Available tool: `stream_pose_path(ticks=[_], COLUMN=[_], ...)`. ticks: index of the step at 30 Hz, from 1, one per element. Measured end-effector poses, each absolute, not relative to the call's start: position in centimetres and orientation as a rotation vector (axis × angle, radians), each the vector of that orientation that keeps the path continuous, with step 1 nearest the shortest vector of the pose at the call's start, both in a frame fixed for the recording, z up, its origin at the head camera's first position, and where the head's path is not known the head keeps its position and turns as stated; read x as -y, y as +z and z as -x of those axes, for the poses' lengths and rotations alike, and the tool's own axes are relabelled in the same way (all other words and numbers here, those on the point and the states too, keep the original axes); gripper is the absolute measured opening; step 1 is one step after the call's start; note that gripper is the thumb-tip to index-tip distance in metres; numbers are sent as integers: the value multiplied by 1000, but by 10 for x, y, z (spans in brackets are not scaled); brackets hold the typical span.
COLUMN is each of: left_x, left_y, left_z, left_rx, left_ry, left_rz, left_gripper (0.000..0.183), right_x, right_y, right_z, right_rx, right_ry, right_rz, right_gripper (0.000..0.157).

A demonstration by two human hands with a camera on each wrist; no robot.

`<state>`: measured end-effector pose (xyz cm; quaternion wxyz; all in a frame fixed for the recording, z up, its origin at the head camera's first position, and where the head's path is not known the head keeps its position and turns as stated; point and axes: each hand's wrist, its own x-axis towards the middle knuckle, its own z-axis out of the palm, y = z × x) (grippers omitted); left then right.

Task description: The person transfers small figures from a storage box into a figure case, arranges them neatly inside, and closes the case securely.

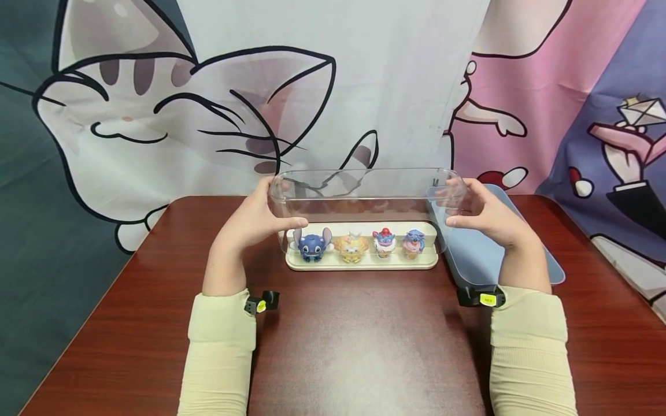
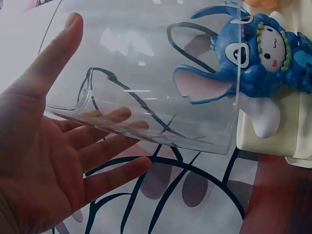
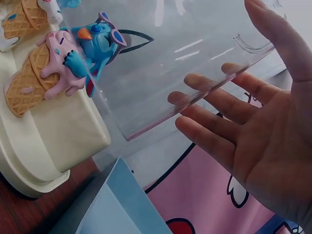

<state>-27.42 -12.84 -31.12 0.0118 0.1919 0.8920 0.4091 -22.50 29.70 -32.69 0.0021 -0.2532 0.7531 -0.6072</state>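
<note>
A clear plastic cover (image 1: 364,184) is held over a long cream base (image 1: 364,266) by both hands, one at each end. My left hand (image 1: 255,216) holds the left end, thumb on the near side and fingers spread along the end wall. At the other end my right hand (image 1: 491,216) grips in a mirrored way. Several small figurines stand in a row on the base: a blue big-eared one (image 1: 312,247), a yellow one (image 1: 352,247), one with a red top (image 1: 385,242), and a blue one on a pink ice-cream cone (image 3: 63,63). The cover's lower rim overlaps the outer figurines' heads in the wrist views.
A blue-grey plastic bin or lid (image 1: 476,257) lies on the right, partly under my right hand and beside the base. The brown wooden table (image 1: 374,346) ends at a cartoon-printed cloth (image 1: 395,86) behind.
</note>
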Motion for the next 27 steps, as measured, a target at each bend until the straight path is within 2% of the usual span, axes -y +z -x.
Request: stream_pose_path(ticks=[8,20,27], left_x=[126,122,120], left_y=[-312,-319,-320], left_z=[273,277,278], left_rx=[-2839,-2844,-2840], left_ry=[1107,1009,916], left_rz=[-542,-543,-502], left_gripper=[109,107,106], right_x=[-299,-299,-298], right_y=[-333,-341,-342], right_z=[228,230,232], right_rx=[-2392,-2477,-2492], right_ry=[-1827,-1627,-1540], right_rz=[706,543,464], right_gripper=[60,64,73])
